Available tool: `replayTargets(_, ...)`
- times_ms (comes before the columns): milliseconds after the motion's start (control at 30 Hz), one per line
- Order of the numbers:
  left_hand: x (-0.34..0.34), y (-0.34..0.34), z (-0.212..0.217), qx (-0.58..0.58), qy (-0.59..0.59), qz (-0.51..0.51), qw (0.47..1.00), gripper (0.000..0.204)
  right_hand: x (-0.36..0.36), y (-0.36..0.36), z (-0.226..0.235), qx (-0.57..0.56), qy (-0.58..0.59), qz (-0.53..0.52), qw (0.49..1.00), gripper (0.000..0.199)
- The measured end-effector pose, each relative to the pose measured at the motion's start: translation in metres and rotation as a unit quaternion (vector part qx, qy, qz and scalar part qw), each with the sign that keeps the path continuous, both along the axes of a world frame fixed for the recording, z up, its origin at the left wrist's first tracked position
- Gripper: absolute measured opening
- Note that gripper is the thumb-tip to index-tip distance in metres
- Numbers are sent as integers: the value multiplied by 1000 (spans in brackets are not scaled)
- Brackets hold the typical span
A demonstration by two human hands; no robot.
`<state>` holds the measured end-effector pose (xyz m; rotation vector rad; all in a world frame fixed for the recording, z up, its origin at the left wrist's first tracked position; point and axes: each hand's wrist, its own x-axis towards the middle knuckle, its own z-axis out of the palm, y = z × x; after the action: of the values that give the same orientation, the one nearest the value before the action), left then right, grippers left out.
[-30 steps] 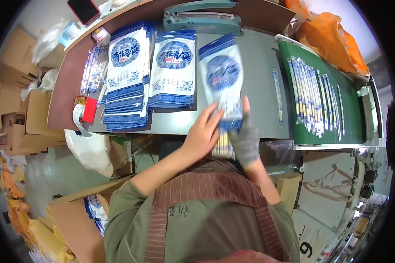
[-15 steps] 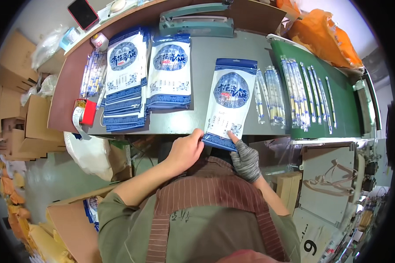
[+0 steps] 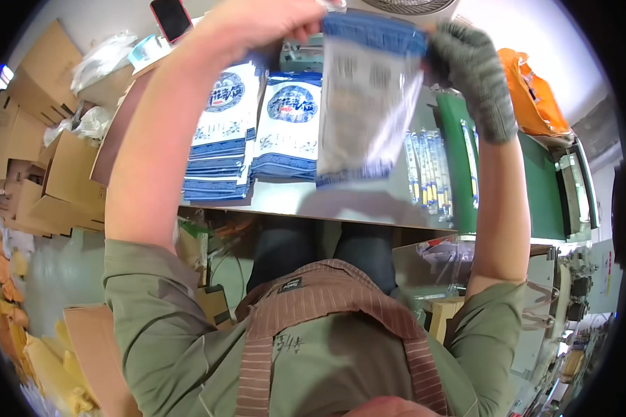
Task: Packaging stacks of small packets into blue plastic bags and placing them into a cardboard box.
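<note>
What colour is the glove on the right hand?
Grey knit, speckled; the glove on the right hand shows best in the head view, gripping the raised pouch.

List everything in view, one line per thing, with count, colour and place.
Pouch: one, blue and white, held up by its top edge in both hands above the table.
Pouch stacks: two, blue and white, side by side on the table.
Table: one, grey, in front of the person.
Stick packets: several, clear with yellow and blue, on the table's right part.
Green mat: one, right of the table.
Orange bag: one, upper right.
Phone: one, red-edged, upper left.
Cardboard boxes: several, brown, left.
Apron: one, brown striped, on the person.
Left hand: bare, gripping the pouch's top left.
Right hand: grey glove, gripping the pouch's top right.
</note>
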<state>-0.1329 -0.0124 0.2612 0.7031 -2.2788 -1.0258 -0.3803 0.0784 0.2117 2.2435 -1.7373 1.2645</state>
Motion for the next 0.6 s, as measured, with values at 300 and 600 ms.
replayTargets(300,90,9,-137,-462,-99,30,881,41,91,1,-145,31,-176,41,983,26)
replayTargets(600,87,6,-253,-543,-174,91,816,29,117,-4,-249,199,-217,-15,956,35)
